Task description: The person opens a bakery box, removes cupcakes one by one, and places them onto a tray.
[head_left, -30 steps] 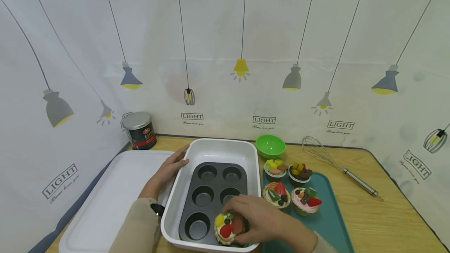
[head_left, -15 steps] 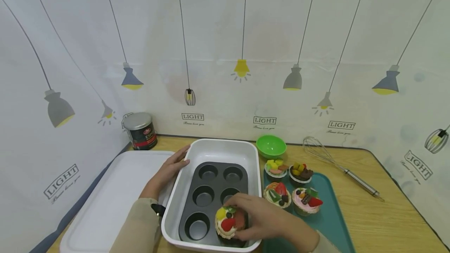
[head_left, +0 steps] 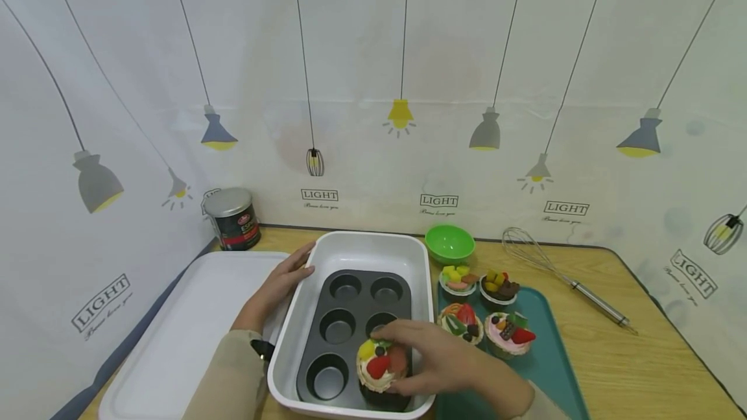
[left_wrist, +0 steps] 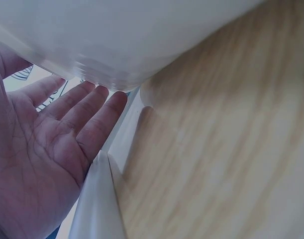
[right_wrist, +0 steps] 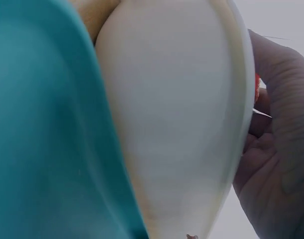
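My right hand [head_left: 434, 358] grips a cupcake [head_left: 379, 367] topped with cream, a strawberry and yellow and green pieces, thumb on its near side and fingers on its far side. It is at the near right cup of a dark muffin tin [head_left: 362, 329]; whether its base touches the cup is hidden. The tin lies inside a deep white rectangular pan [head_left: 370, 248]. With straight fingers, my left hand [head_left: 284, 282] touches the pan's left wall; the left wrist view shows the palm [left_wrist: 47, 144] flat and the fingertips against the pan. Only part of the right hand [right_wrist: 283, 134] shows in the right wrist view.
Several decorated cupcakes [head_left: 510, 334] stand on or beside a teal tray [head_left: 543, 342] at the right. Behind are a green bowl [head_left: 449, 243] and a whisk [head_left: 589, 297]. A white tray [head_left: 175, 342] lies left, with a dark can [head_left: 233, 219] behind it.
The cupcake and my right fingers have shifted slightly upward in the head view, and more dark surface shows below the cupcake. My left hand keeps its place on the pan.
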`<state>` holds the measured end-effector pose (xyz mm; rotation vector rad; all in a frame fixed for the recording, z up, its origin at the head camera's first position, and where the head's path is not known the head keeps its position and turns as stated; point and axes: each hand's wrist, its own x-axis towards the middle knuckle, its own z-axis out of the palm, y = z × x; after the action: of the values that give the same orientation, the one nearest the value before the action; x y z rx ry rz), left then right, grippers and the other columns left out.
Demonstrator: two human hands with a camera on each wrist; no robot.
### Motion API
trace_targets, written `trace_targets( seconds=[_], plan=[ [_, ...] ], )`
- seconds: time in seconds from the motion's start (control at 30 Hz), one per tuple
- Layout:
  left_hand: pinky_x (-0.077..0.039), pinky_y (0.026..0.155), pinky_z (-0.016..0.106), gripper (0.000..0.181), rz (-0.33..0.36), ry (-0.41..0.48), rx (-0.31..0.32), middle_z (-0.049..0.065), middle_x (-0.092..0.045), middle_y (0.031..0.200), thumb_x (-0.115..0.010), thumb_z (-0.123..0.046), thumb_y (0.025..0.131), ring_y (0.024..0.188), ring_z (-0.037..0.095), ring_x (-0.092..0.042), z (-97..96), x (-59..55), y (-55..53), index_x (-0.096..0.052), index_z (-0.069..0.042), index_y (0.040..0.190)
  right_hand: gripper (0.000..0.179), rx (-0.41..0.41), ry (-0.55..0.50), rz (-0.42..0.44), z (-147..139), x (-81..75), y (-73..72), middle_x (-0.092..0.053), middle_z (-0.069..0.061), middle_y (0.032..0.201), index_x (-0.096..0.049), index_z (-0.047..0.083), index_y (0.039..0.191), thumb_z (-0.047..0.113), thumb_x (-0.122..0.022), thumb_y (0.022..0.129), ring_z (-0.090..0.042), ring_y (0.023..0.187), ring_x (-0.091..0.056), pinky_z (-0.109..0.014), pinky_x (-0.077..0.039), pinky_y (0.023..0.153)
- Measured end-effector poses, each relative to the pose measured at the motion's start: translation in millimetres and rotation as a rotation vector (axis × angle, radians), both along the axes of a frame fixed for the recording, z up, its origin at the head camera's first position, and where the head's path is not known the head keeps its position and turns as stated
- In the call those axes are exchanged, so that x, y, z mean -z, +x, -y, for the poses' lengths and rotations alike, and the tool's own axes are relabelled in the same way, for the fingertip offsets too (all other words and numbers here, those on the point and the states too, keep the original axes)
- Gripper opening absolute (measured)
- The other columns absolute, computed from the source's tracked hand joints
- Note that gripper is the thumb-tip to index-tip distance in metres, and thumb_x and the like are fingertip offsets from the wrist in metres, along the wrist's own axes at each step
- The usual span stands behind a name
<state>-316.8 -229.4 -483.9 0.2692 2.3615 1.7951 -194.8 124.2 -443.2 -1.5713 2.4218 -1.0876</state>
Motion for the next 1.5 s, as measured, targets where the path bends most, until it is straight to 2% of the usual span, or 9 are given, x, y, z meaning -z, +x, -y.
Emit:
trace_targets(
  seconds=[0.3,0.53,0.7,0.83,0.93,1.03,1.23,1.3,1.5],
  plan=[
    [-0.036,0.110,0.058,0.063,-0.002,-0.004,-0.005,0.010,-0.033,0.162,-0.057,-0.031,0.101,0.145,0.039,-0.035,-0.3,3.0,0.5,-0.032,-0.030,0.159,0.061,-0.002,-0.045,-0.050,-6,-11.7,1.9,-0.063,0.006,0.127,-0.055,0.016,0.140,0.034,-0.081,0.087,-0.005,0.106,-0.062,-0.030,-0.053,0.094],
    [-0.035,0.111,0.058,0.063,-0.006,-0.007,-0.012,0.010,-0.034,0.162,-0.057,-0.030,0.101,0.144,0.038,-0.036,-1.0,2.7,1.7,-0.032,-0.030,0.159,0.063,0.066,-0.043,-0.074,-17,-18.4,0.1,-0.062,0.011,0.129,-0.057,0.020,0.139,0.036,-0.083,0.084,-0.008,0.116,-0.060,-0.035,-0.051,0.099],
    [-0.034,0.112,0.058,0.062,-0.003,-0.007,-0.016,0.009,-0.034,0.162,-0.057,-0.030,0.102,0.145,0.037,-0.035,-1.5,1.2,2.6,-0.032,-0.030,0.159,0.064,0.084,-0.058,-0.075,-31,-25.2,-0.3,-0.062,0.010,0.130,-0.055,0.022,0.141,0.031,-0.083,0.085,-0.008,0.112,-0.061,-0.033,-0.053,0.095],
    [-0.034,0.112,0.059,0.062,0.001,-0.004,-0.015,0.008,-0.034,0.162,-0.057,-0.030,0.102,0.145,0.037,-0.035,-1.9,1.1,1.4,-0.032,-0.031,0.158,0.064,0.107,-0.070,-0.112,-45,-32.2,-0.1,-0.062,0.010,0.130,-0.055,0.022,0.141,0.031,-0.084,0.084,-0.008,0.111,-0.062,-0.032,-0.054,0.092],
    [-0.032,0.112,0.059,0.062,0.007,-0.005,-0.015,0.006,-0.034,0.162,-0.057,-0.031,0.101,0.145,0.036,-0.034,-2.0,0.9,0.2,-0.033,-0.032,0.158,0.065,0.140,-0.070,-0.117,-57,-37.2,1.2,-0.063,0.010,0.130,-0.056,0.022,0.140,0.033,-0.084,0.083,-0.009,0.113,-0.062,-0.033,-0.054,0.092],
    [-0.031,0.113,0.059,0.063,-0.003,0.003,0.007,0.008,-0.032,0.162,-0.056,-0.029,0.102,0.146,0.037,-0.033,-0.8,1.3,-1.4,-0.030,-0.028,0.159,0.064,0.192,-0.048,-0.105,-70,-40.0,4.2,-0.064,0.012,0.128,-0.057,0.022,0.139,0.035,-0.084,0.083,-0.008,0.109,-0.063,-0.033,-0.055,0.091],
    [-0.032,0.114,0.056,0.064,-0.017,0.024,0.034,0.010,-0.032,0.163,-0.055,-0.026,0.103,0.146,0.036,-0.033,1.2,1.1,-2.8,-0.028,-0.023,0.160,0.063,0.244,-0.051,-0.119,-93,-37.6,10.4,-0.065,0.012,0.125,-0.058,0.020,0.138,0.036,-0.084,0.083,-0.009,0.110,-0.063,-0.033,-0.055,0.090],
    [-0.032,0.113,0.055,0.064,-0.014,0.026,0.032,0.009,-0.032,0.162,-0.056,-0.027,0.102,0.146,0.035,-0.033,1.3,0.5,-2.3,-0.029,-0.023,0.160,0.064,0.227,-0.077,-0.114,-98,-35.1,11.7,-0.066,0.011,0.118,-0.057,0.018,0.139,0.032,-0.085,0.083,-0.007,0.099,-0.064,-0.030,-0.055,0.086],
    [-0.033,0.113,0.056,0.064,-0.007,0.034,0.025,0.008,-0.032,0.162,-0.057,-0.028,0.102,0.146,0.035,-0.034,1.9,1.2,-2.4,-0.031,-0.025,0.160,0.067,0.221,-0.100,-0.119,-109,-26.8,14.5,-0.065,0.005,0.126,-0.056,0.015,0.141,0.028,-0.085,0.083,-0.007,0.099,-0.066,-0.028,-0.056,0.082]
  ],
)
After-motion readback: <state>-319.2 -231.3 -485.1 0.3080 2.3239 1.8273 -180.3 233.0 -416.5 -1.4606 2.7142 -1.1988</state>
